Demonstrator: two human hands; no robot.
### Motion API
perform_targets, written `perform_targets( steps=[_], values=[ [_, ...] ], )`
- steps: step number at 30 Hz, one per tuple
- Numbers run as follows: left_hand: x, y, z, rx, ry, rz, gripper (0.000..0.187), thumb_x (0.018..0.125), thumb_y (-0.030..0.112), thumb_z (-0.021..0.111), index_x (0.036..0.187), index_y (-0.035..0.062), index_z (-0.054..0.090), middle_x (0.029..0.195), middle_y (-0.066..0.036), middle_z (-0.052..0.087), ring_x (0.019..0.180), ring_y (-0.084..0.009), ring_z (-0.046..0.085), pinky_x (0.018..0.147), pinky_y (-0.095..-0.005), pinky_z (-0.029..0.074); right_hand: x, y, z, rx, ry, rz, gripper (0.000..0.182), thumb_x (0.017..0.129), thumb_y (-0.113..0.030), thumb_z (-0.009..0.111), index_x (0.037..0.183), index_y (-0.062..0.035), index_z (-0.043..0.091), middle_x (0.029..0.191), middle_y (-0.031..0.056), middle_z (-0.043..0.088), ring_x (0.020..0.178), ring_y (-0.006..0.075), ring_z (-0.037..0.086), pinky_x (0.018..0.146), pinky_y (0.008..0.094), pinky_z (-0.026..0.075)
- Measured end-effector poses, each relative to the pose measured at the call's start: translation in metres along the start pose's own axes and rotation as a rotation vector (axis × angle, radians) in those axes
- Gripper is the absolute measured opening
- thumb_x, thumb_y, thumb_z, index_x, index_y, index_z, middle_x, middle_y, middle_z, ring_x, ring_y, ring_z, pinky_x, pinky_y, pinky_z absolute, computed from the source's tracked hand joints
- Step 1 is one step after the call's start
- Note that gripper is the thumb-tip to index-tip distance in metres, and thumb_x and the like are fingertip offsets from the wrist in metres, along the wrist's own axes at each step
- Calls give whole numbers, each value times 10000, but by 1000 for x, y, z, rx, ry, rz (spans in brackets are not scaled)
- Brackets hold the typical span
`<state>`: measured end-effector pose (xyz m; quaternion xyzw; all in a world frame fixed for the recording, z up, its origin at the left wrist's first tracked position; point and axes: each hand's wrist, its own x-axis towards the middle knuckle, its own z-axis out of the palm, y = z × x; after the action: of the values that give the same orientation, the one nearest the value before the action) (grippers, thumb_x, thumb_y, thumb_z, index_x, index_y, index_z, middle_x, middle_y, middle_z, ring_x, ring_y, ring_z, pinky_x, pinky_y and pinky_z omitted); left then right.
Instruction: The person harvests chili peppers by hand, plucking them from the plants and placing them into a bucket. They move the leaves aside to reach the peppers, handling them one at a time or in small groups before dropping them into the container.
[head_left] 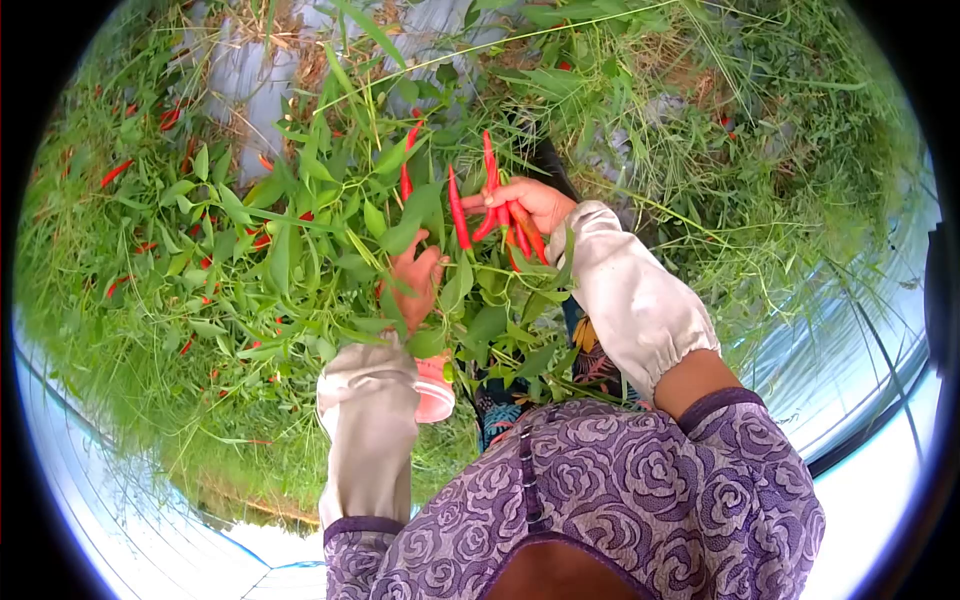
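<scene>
Several ripe red chili peppers (525,225) are bunched in my right hand (543,203), which is closed round them with its fingers pointing left across the plant. Another red chili (459,210) hangs point up just beyond those fingertips. Lower and to the left, my left hand (413,285) is among the green leaves of the chili plant (330,235), its fingers curled. Leaves cover part of this hand, and I cannot tell what is in its fingers. Above it, a slender red chili (407,165) stands among the leaves.
A pink container (434,390) is beside my left wrist, below the foliage. More chili plants with red fruit (117,173) spread to the left. Grey plastic sheeting (245,90) with dry grass lies at the top, and tall grass (800,150) grows on the right.
</scene>
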<state>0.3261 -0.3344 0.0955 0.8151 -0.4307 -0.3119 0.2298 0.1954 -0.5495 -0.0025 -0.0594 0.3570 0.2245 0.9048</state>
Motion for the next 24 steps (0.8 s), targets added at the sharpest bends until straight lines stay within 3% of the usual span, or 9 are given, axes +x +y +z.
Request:
perform_targets(
  steps=[4,7,11,13,14,17,19,22,24],
  values=[
    [-2,1,4,-10,22,6,218,770,52,710,979,32,650,1189,-196,582,1028,-404,579,844,-438,490,-3,1,15,-13,-29,-42,245,838,-27,650,1079,-8,612,1217,206,632,1132,305,621,1037,396,461],
    [-4,0,5,-15,26,-25,235,736,9,695,964,32,648,1198,-199,581,1027,-400,574,848,-434,483,-13,-6,36,-94,-60,-85,183,832,-36,667,1006,-39,610,1235,210,625,1098,246,624,894,325,503],
    [-6,-6,5,-79,40,-9,224,721,-26,677,935,25,634,1194,-202,587,1036,-410,559,856,-427,473,-30,-15,59,-86,-105,-72,161,825,-41,678,971,-49,610,1251,197,619,1062,202,623,831,280,500],
    [-8,-11,8,-224,-73,-123,225,729,-22,685,943,29,638,1188,-204,592,1059,-414,554,869,-437,470,-27,-16,66,-322,52,-22,138,801,-20,683,920,-34,616,1286,238,588,1293,301,499,1059,391,418],
    [-7,-11,12,-228,-63,-124,225,729,-22,685,943,29,638,1188,-204,592,1059,-414,554,869,-437,470,-20,-16,66,-313,66,-14,152,803,-26,687,936,-29,614,1283,236,588,1265,322,525,1049,420,443],
    [-9,-2,10,-583,-5,-463,227,730,-19,699,945,31,643,1180,-202,598,1084,-408,550,876,-436,472,-4,-19,63,-144,31,21,179,806,-24,681,966,-21,601,1282,243,582,1234,341,550,1029,456,469],
    [-7,-4,0,-169,16,-62,240,726,-14,710,953,35,649,1176,-198,605,1103,-404,549,889,-435,468,-2,-22,57,-50,28,57,202,810,-22,675,990,-15,584,1273,249,583,1217,349,563,1013,480,483],
    [-6,-8,2,-150,8,-32,254,724,3,728,963,47,655,1181,-189,605,1108,-401,547,909,-438,453,3,-14,49,109,12,82,186,808,-42,689,973,-21,604,1277,235,585,1211,327,568,1004,460,489],
    [-6,-10,3,-141,6,-7,248,733,16,729,967,52,657,1183,-188,605,1110,-401,545,916,-440,448,11,-8,48,-58,-13,-23,196,800,-54,709,972,-22,623,1174,178,641,1106,272,626,953,412,513]
  ],
)
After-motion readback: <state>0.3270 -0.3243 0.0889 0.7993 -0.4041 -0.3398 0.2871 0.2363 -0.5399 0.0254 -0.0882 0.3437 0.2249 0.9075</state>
